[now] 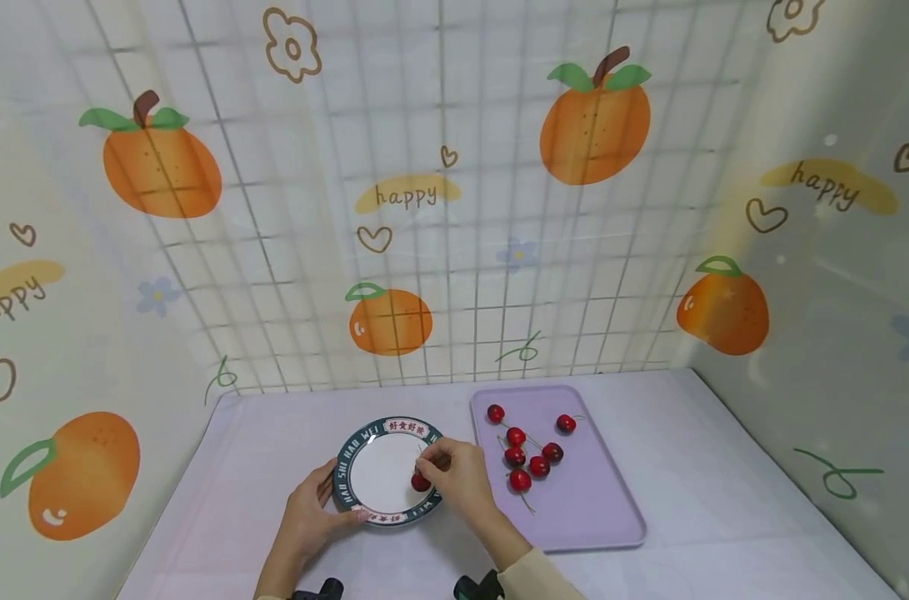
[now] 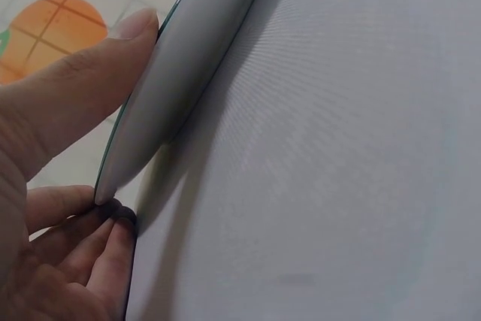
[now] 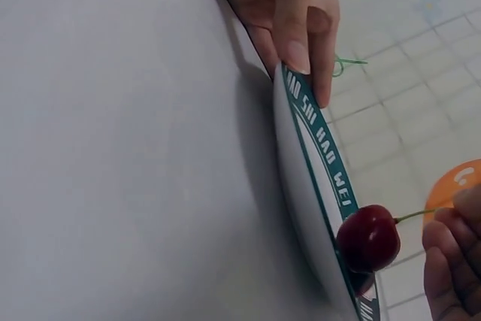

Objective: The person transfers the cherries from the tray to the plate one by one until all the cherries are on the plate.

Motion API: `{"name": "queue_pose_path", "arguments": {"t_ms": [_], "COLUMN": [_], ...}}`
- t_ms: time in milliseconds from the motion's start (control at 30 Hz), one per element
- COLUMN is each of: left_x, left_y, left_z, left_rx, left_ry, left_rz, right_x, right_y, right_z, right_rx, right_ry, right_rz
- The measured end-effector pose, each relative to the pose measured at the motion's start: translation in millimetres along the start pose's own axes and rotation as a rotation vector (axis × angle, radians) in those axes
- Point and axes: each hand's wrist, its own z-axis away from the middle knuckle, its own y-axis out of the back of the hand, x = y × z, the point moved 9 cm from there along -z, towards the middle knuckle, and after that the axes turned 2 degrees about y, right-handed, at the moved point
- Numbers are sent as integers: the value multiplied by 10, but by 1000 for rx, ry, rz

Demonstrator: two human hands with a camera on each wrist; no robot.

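Right wrist view: the fingers of your right hand pinch a cherry by its stem at the right side of the plate; a slip or snap could send it rolling. Your left hand holds the plate's left edge, and an uneven pull might tip it. Farther right, a sleeve catching the tray could scatter its cherries across the tabletop.

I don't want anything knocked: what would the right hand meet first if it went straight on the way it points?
Probably the plate, beneath the cherry that the right hand holds by its stem; the gap is hard to judge.
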Motion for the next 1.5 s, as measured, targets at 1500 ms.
{"name": "queue_pose_path", "arguments": {"t_ms": [1500], "left_x": [-11], "left_y": [-5], "left_z": [23], "left_rx": [-18], "left_ry": [8], "left_rz": [-11], "right_x": [306], "right_y": [502], "right_z": [84], "right_rx": [87], "right_ry": [-103], "right_rz": [39]}}
